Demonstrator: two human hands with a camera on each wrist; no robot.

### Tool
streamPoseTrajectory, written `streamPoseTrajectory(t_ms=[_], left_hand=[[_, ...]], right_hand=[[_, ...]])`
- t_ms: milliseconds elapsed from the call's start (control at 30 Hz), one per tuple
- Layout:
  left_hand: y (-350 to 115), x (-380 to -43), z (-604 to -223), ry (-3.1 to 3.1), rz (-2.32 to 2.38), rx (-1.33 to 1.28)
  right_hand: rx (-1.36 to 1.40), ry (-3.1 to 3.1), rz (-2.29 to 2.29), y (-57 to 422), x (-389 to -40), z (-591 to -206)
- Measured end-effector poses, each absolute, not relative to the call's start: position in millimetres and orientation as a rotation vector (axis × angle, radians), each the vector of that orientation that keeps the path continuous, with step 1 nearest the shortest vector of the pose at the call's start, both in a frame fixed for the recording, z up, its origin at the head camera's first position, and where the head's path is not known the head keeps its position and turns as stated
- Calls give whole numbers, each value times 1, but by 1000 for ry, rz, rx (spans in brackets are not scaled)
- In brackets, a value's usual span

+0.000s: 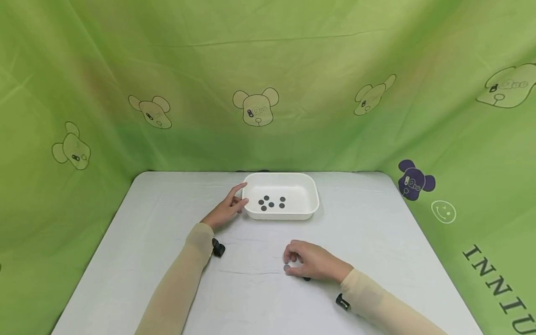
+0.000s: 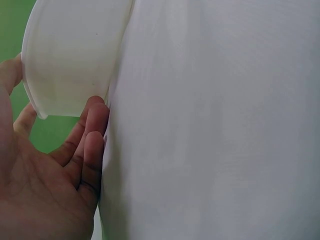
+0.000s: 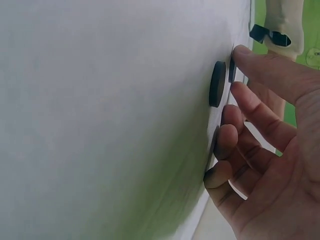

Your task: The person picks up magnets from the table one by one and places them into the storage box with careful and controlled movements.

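A white rectangular tray [image 1: 310, 213] sits toward the back of the table with several dark grey flat discs [image 1: 271, 204] on its floor. At its left end my left hand [image 1: 226, 210] holds the rim, thumb and index fingertips over the edge. In the left wrist view, other fingers [image 2: 93, 150] rest against the tray's outer wall [image 2: 70, 85]. Nearer the front, my right hand [image 1: 314, 261] pinches one dark disc [image 3: 232, 70] between thumb and index finger, close above the table. Another dark disc [image 3: 217, 84] lies on the table beside it, partly covered by the hand in the head view.
A white cloth [image 1: 251, 298] with slight creases covers the table. Green fabric [image 1: 201, 60] printed with bear heads hangs along the back and both sides. Each forearm wears a small black device, one at the left wrist [image 1: 218, 248], one at the right [image 1: 343, 302].
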State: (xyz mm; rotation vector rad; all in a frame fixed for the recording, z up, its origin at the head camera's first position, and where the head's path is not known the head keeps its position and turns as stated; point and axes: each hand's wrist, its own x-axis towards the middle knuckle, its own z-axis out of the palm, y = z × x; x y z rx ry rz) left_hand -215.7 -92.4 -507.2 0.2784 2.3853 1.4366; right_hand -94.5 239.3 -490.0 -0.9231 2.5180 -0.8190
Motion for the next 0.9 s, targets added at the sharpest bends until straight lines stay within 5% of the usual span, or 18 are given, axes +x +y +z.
streamPoseTrajectory(t_ms=[900], left_hand=[[-91,-215,-509,2386,1453,305]], right_hand=[[-1017,2522,-821,231,-86,-490]])
